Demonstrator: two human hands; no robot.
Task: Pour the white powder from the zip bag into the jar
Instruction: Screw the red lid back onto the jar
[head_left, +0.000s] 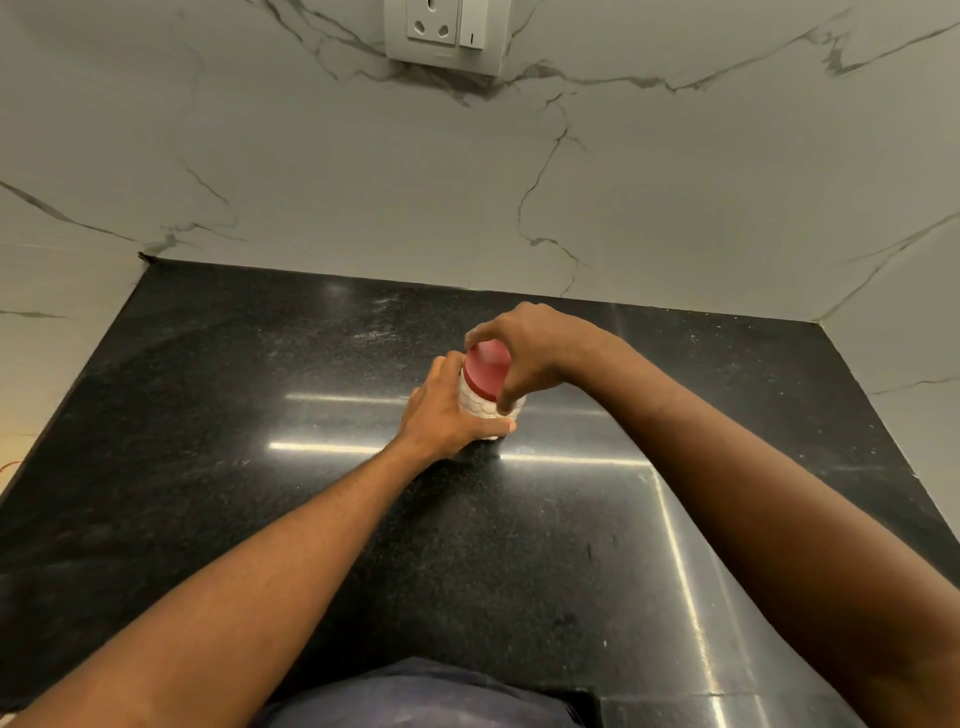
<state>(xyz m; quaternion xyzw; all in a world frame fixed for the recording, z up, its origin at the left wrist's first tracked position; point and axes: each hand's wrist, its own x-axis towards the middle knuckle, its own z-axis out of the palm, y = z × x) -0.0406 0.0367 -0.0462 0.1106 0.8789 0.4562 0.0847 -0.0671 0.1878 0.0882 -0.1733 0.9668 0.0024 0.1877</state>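
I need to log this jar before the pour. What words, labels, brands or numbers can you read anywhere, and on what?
None readable.
Jar: scale-like texture, no label showing.
Red lid: blurred, plain as far as visible.
Wall socket and switch: only a small line mark on the switch, no text.

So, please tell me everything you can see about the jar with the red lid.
The jar is small, with a white body patterned in a scale-like relief; its material cannot be told. Its red lid is on. It stands upright on the black speckled countertop, near the marble wall. The left hand wraps the body from the side, and the right hand grips the lid from above.
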